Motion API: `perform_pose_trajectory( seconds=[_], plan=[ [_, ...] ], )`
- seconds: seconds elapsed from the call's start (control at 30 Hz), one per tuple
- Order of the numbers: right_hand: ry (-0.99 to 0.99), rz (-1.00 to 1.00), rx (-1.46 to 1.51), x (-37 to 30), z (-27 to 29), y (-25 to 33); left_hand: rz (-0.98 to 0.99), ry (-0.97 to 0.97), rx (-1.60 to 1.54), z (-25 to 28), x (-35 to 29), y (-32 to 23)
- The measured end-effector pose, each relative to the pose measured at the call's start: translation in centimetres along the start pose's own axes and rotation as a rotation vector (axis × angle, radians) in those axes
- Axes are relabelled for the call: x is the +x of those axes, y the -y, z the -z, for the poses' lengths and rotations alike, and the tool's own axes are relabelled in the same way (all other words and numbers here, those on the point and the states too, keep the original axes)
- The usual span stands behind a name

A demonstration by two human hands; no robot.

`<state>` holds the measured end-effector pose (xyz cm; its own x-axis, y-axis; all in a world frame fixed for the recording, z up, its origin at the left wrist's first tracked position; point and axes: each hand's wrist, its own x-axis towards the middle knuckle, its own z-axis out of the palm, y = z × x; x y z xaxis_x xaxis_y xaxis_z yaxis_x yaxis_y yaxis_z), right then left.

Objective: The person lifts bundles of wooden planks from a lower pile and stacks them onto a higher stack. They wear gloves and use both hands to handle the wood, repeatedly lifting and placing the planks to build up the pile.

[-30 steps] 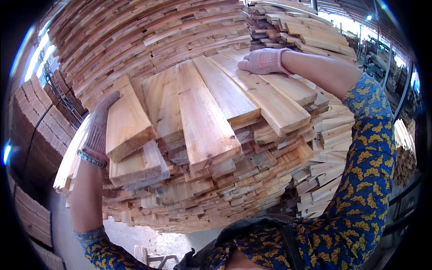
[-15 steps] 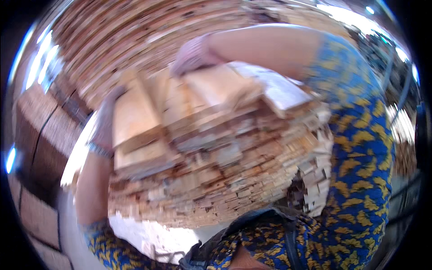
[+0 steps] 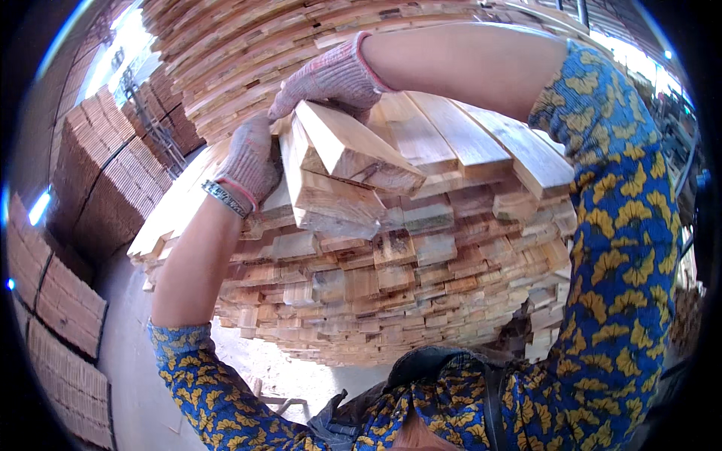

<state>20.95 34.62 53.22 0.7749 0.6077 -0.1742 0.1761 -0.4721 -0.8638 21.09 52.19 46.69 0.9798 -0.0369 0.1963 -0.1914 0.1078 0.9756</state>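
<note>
Both my hands wear pale knitted gloves and press together on a small bundle of wooden boards [image 3: 331,199] at the top of a tall stack. My left hand [image 3: 254,158] is closed against the bundle's left side, its fingertips partly hidden. From above and behind, my right hand [image 3: 335,79] grips the same bundle, closed over the uppermost board [image 3: 361,150], which lies tilted on the others. The near ends of these boards point toward me. To their right, more planks [image 3: 470,139] lie flat side by side on the stack.
Under the bundle, the large timber stack [image 3: 398,278] shows many uneven board ends. Behind it rises another high pile of lumber [image 3: 226,56]. Strapped bundles of boards [image 3: 105,165] stand at the left beside the grey floor [image 3: 139,353]. Dark machinery-like shapes [image 3: 673,124] sit at far right.
My left hand has moved right, bringing its boards against those under my right hand. The boards, earlier apart and flatter, are now bunched and tilted.
</note>
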Motion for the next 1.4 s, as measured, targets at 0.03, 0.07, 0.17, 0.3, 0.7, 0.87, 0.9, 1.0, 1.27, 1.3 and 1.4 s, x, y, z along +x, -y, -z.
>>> perform_pose_trajectory(
  seconds=[0.03,0.07,0.17,0.3,0.7,0.87,0.9,1.0,1.27,1.3,1.4],
  plan=[
    [-0.007,0.023,0.035,0.2,0.0,-0.7,0.008,-0.067,0.046,0.0,-0.7,-0.3],
    [0.020,0.093,0.040,0.7,-0.4,-1.2,0.080,-0.038,-0.007,0.7,-0.5,-0.2],
    [-0.044,0.280,0.012,-0.5,1.3,-2.5,0.127,0.352,-0.171,0.6,0.0,-0.6],
    [-0.123,0.282,-0.005,-2.3,6.0,-4.0,0.250,0.394,-0.190,-0.1,0.9,0.3],
    [-0.727,-0.272,-1.018,-23.3,20.0,-16.5,-0.033,0.174,0.175,0.6,-0.1,0.2],
    [-0.621,-0.239,-1.019,-20.3,19.4,-19.7,0.083,0.186,0.113,-3.0,-2.2,-0.2],
    [-0.534,-0.173,-1.161,-19.1,20.1,-19.8,0.087,0.182,0.119,-3.5,-2.2,-0.6],
    [-0.557,-0.128,-1.090,-19.3,18.8,-20.2,0.037,0.051,0.106,-1.9,-1.5,0.1],
    [-0.518,-0.143,-0.852,-19.2,19.6,-20.6,-0.014,0.081,0.195,-0.8,-1.2,-0.8],
    [-0.509,-0.147,-0.826,-18.7,19.5,-20.9,-0.033,0.064,0.246,0.0,-1.4,-0.8],
    [-0.322,-0.110,-1.503,-17.4,25.7,-24.2,0.007,0.099,0.155,-3.5,-1.4,-0.2]
  ],
)
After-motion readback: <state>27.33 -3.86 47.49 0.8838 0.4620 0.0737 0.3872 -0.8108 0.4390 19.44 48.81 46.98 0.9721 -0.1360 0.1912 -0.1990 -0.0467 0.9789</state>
